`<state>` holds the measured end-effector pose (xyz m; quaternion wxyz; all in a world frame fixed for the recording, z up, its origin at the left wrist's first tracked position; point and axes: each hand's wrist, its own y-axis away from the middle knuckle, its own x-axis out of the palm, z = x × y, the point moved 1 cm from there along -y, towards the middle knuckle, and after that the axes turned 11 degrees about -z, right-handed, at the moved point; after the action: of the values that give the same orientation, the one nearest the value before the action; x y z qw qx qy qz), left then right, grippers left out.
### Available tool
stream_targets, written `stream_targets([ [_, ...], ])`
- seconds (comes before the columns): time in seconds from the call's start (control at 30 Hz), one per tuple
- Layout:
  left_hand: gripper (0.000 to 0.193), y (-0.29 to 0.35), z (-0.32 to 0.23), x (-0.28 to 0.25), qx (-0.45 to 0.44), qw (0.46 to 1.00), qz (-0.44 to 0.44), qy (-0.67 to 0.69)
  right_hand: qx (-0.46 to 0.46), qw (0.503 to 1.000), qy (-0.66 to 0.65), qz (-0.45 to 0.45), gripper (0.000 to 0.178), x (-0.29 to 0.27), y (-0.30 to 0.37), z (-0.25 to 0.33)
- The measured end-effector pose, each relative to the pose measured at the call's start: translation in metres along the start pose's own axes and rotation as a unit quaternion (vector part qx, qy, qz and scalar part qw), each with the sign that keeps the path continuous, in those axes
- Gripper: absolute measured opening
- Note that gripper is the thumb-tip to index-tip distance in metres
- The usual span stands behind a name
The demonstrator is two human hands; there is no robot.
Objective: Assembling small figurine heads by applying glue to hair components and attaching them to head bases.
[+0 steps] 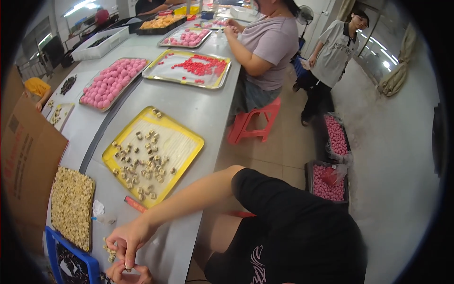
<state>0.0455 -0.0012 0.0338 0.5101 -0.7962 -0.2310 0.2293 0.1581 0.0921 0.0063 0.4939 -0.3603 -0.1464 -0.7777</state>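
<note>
My right hand point(128, 240) reaches down over the grey table, its thumb and fingertips pinched together on a small cream-and-dark piece point(128, 269). From below, my left hand point(128, 274) meets it, fingers closed around the same piece; most of the piece is hidden. A few loose cream pieces point(111, 255) lie beside my right hand. Just left of my hands is a blue-rimmed basket point(92, 264) of dark, glossy pieces. A tray heaped with small cream pieces point(71, 208) lies beyond it. Many finished-looking cream-and-dark pieces point(153, 165) are scattered on a yellow-edged tray point(187, 136).
A red stick-like item point(135, 204) and crumpled white tissue point(98, 208) lie on the table. A cardboard box point(33, 156) stands at left. Farther off are trays of pink balls point(113, 83) and red pieces point(201, 66). A seated person point(269, 42) works there; another person point(336, 52) stands right.
</note>
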Motion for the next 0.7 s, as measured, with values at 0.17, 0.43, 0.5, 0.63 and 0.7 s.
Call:
stream_targets([
  [0.17, 0.017, -0.005, -0.003, 0.001, 0.052, 0.999, -0.009, -0.005, -0.001, 1.0, 0.008, 0.002, 0.047, 0.003, 0.0, -0.003],
  [0.43, 0.021, -0.003, 0.0, 0.003, 0.031, 0.998, -0.011, -0.056, -0.01, 0.999, -0.004, -0.041, 0.048, 0.002, -0.005, -0.002],
  [0.5, 0.022, -0.005, -0.001, 0.005, 0.023, 0.999, -0.012, -0.041, -0.014, 0.999, -0.003, -0.038, 0.047, 0.004, -0.002, 0.002],
  [0.63, 0.032, 0.007, 0.006, 0.004, -0.03, 0.998, 0.015, -0.05, -0.024, 0.998, -0.027, -0.051, 0.045, 0.006, 0.007, 0.009],
  [0.7, 0.031, 0.009, 0.012, -0.002, -0.061, 0.997, 0.008, -0.056, -0.01, 0.999, -0.032, -0.038, 0.043, 0.006, 0.001, 0.008],
])
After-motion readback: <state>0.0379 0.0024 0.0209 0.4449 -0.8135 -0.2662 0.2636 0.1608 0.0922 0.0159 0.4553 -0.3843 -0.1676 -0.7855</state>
